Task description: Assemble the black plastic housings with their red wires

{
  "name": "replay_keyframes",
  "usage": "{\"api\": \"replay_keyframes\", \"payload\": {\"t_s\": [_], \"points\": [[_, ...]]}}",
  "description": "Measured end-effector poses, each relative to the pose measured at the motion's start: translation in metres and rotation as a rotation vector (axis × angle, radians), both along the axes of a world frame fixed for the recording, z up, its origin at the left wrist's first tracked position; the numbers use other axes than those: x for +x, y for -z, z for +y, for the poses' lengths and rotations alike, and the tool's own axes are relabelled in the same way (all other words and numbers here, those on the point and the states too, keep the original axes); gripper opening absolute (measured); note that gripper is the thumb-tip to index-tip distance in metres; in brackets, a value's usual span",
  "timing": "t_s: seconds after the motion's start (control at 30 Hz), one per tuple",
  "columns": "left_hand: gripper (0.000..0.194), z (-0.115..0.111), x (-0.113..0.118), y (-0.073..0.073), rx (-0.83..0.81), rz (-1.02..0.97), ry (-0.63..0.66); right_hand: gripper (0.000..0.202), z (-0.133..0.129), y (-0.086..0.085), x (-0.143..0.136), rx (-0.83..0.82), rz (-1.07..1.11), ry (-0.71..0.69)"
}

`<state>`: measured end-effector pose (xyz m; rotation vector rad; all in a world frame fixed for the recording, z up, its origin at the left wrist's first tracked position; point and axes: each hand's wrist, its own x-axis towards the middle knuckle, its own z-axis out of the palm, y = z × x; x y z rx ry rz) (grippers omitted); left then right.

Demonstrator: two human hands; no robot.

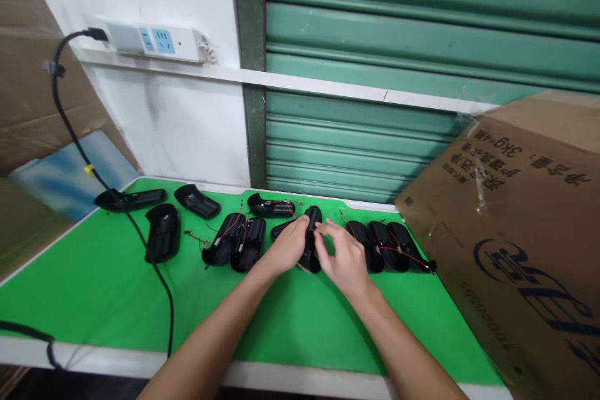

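My left grip holds a black shell at the green bench. I can't tell if my right grip pinches anything.

- Two bare arms are reaching forward from below, the left forearm and the right forearm angling inward toward each other.
- Both wrists are running nearly straight, in line with the forearms.
- The left hand is curling in a grip — its thumb lying forward on top, the other fingers mostly hiding from view.
- The right hand is hovering just beside it — index finger and thumb almost meeting at the tips.
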<state>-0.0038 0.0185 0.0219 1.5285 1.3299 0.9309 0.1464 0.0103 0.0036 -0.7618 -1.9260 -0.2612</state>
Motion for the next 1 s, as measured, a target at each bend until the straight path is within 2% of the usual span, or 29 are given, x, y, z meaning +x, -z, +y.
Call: {"api": "replay_keyframes", "payload": {"t_s": [0.17,0.3,0.47,0.6,0.73,0.87,0.93,1.0], "points": [[0.041,-0.001,-0.001,0.004,-0.040,-0.029,-0.030,0.020,0.002,-0.001,0.001,0.026,-0.063,-0.011],[0.046,-0.004,-0.001,0.002,-0.054,-0.037,-0.047,0.019,0.001,-0.005,0.001,0.035,-0.135,-0.002],[0.055,-0.012,0.000,-0.006,0.100,0.002,0.020,0.017,-0.001,-0.009,0.002,0.031,-0.200,0.052],[0.056,-0.015,-0.002,-0.005,0.217,0.115,0.032,0.016,0.001,-0.007,0.003,-0.029,-0.234,0.053],[0.050,-0.016,-0.002,-0.005,0.259,0.140,0.064,0.016,0.003,-0.005,0.004,-0.071,-0.212,0.018],[0.035,-0.017,-0.003,-0.008,0.226,0.132,0.115,0.017,0.003,-0.008,0.006,0.002,-0.187,0.024],[0.031,-0.015,-0.004,-0.010,0.215,0.071,0.152,0.017,0.002,-0.009,0.009,-0.020,-0.106,0.022],[0.031,-0.012,-0.005,-0.011,0.199,0.014,0.181,0.022,0.002,-0.011,0.012,-0.118,0.039,0.008]]}}
